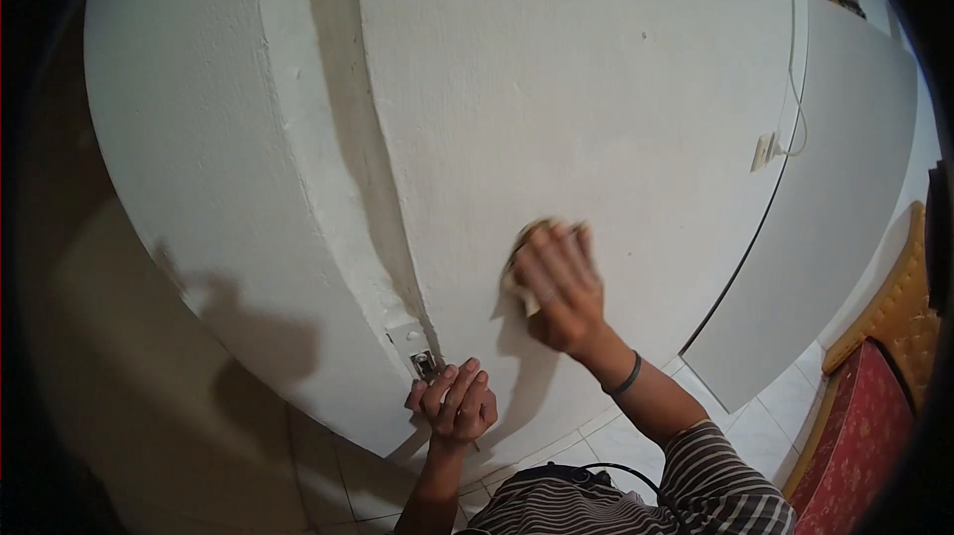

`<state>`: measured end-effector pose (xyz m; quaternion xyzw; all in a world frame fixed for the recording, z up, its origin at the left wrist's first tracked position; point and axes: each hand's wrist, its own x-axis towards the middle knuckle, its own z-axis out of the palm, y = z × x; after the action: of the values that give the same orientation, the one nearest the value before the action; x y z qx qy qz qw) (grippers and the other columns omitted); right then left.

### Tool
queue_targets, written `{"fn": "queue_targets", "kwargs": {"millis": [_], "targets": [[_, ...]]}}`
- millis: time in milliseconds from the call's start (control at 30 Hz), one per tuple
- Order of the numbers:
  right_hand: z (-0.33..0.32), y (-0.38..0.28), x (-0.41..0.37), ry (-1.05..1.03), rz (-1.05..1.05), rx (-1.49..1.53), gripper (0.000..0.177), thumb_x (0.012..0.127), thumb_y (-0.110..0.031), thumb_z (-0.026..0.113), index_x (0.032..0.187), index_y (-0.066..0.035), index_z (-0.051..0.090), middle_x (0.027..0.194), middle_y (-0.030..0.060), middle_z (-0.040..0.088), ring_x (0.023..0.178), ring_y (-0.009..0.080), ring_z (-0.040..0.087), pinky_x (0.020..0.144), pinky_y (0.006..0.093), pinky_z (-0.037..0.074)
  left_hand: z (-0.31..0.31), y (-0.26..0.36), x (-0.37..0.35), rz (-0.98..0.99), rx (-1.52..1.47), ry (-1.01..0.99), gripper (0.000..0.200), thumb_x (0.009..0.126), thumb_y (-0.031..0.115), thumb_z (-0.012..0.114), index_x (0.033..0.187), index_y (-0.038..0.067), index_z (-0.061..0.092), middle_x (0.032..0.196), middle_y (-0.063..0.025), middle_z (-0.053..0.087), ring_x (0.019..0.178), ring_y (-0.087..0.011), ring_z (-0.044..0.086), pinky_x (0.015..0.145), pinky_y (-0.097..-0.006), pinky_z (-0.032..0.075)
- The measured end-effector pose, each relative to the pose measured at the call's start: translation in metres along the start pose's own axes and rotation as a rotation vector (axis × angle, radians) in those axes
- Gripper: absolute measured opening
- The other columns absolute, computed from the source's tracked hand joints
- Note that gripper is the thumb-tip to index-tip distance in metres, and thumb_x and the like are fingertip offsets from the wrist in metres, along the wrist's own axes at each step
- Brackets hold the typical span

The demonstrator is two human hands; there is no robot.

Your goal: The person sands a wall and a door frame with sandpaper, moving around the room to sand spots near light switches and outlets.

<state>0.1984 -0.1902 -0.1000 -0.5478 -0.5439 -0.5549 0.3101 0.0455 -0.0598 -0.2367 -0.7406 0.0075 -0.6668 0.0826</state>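
Observation:
Blurred by motion, my right hand (pixel 561 282) presses a pale cloth (pixel 522 289) against the white wall (pixel 556 118). The cloth shows at the left side of the fingers, and the rest is hidden under the palm. Lower and to the left, my left hand (pixel 457 406) has its fingers curled at the edge of a white upright frame (pixel 402 321). Just above its fingertips, a small metal fitting (pixel 423 364) is set into that frame. What lies inside the left fingers is hidden.
To the right, a grey panel (pixel 825 187) leans by a wall socket (pixel 763 152) with a plugged-in white cable (pixel 803 128). A red mattress (pixel 860 451) and a tufted gold headboard (pixel 894 287) stand at far right. White floor tiles (pixel 626 436) show below.

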Motion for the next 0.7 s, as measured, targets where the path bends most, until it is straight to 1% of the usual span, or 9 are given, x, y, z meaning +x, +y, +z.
{"fn": "queue_targets", "kwargs": {"millis": [67,167,267,333,367,467,533,633,700], "targets": [[0.002,0.012,0.01,0.146,0.136,-0.052,0.054,0.083,0.0,0.062,0.137,0.001,0.06,0.147,0.0225,0.054,0.142,0.0434,0.045,0.12,0.0604,0.027,-0.001,-0.002,-0.002,0.01,0.007,0.0,0.025,0.085,0.01,0.067,0.11,0.014,0.065,0.12,-0.0015,0.07,0.124,-0.0234,0.055,0.115,-0.049,0.028],[0.004,0.017,0.011,0.218,0.246,-0.074,0.055,0.083,0.003,0.062,0.137,0.002,0.06,0.148,0.0239,0.052,0.142,0.0456,0.043,0.12,0.0623,0.026,0.001,-0.003,-0.004,0.031,0.009,0.001,0.026,0.084,0.009,0.067,0.11,0.014,0.065,0.121,-0.0021,0.07,0.124,-0.0237,0.055,0.115,-0.0493,0.027],[0.014,-0.013,-0.01,0.111,0.13,0.067,0.053,0.085,-0.001,0.061,0.138,0.0,0.06,0.15,0.0213,0.052,0.144,0.0419,0.043,0.121,0.0598,0.026,0.0,-0.008,-0.007,0.063,0.017,-0.004,0.027,0.084,0.009,0.066,0.11,0.014,0.065,0.123,-0.0027,0.069,0.124,-0.0239,0.055,0.115,-0.0504,0.027],[0.006,-0.029,-0.025,-0.139,-0.019,0.12,0.051,0.087,-0.009,0.061,0.138,-0.003,0.061,0.15,0.0177,0.052,0.144,0.037,0.045,0.122,0.0564,0.028,0.0,-0.009,-0.008,0.079,0.026,-0.009,0.027,0.084,0.009,0.065,0.11,0.014,0.064,0.124,-0.0031,0.069,0.125,-0.024,0.055,0.115,-0.0513,0.027],[0.004,-0.031,-0.025,-0.19,-0.116,0.093,0.05,0.088,-0.015,0.06,0.137,-0.005,0.063,0.15,0.015,0.054,0.143,0.0332,0.047,0.122,0.0538,0.029,-0.001,-0.009,-0.009,0.084,0.029,-0.007,0.026,0.084,0.009,0.064,0.11,0.014,0.064,0.124,-0.0031,0.069,0.125,-0.0243,0.055,0.115,-0.0519,0.027],[-0.002,-0.02,-0.021,-0.194,-0.126,0.041,0.05,0.087,-0.013,0.061,0.137,-0.005,0.063,0.15,0.0152,0.054,0.142,0.0339,0.048,0.121,0.0538,0.03,-0.002,-0.01,-0.008,0.074,0.044,0.02,0.024,0.085,0.009,0.065,0.109,0.015,0.064,0.122,-0.0019,0.069,0.124,-0.0239,0.054,0.115,-0.0531,0.027],[-0.006,-0.008,-0.01,-0.102,0.003,0.065,0.051,0.086,-0.004,0.06,0.138,-0.003,0.061,0.15,0.0167,0.053,0.142,0.0364,0.047,0.121,0.0554,0.029,0.0,-0.009,-0.008,0.046,0.056,0.064,0.022,0.086,0.01,0.068,0.106,0.017,0.065,0.118,0.0007,0.071,0.123,-0.022,0.054,0.115,-0.0532,0.027],[-0.013,0.003,0.006,-0.009,0.094,0.028,0.053,0.084,0.004,0.058,0.137,0.003,0.059,0.149,0.0207,0.053,0.142,0.0411,0.046,0.121,0.058,0.028,0.002,-0.008,-0.012,0.04,0.106,0.075,0.023,0.086,0.011,0.065,0.108,0.018,0.065,0.119,-0.0005,0.07,0.126,-0.024,0.051,0.116,-0.0556,0.025],[-0.012,-0.001,0.008,0.012,0.108,0.058,0.054,0.083,0.004,0.058,0.137,0.003,0.059,0.149,0.0214,0.053,0.143,0.0419,0.045,0.12,0.0584,0.028,0.001,-0.008,-0.011,0.03,0.102,0.084,0.023,0.087,0.013,0.064,0.11,0.018,0.064,0.12,-0.0022,0.068,0.127,-0.0251,0.05,0.116,-0.0558,0.026]]}}
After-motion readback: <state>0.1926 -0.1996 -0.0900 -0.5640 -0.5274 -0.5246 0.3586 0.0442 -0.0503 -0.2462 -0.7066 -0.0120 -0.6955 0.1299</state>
